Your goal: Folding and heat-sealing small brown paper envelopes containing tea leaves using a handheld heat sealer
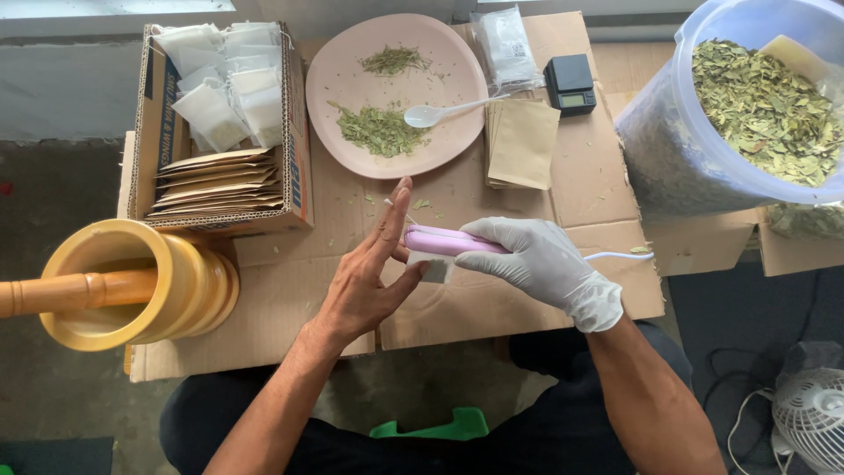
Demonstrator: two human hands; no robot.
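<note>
The gloved right hand (536,264) clamps a pink sealer (444,240) shut, seemingly on a small white sachet (431,266) hanging beneath it, while the bare left hand (369,281), fingers spread and upright, braces the sealer's tip, a plate (457,79) of leaves beyond both hands.
</note>
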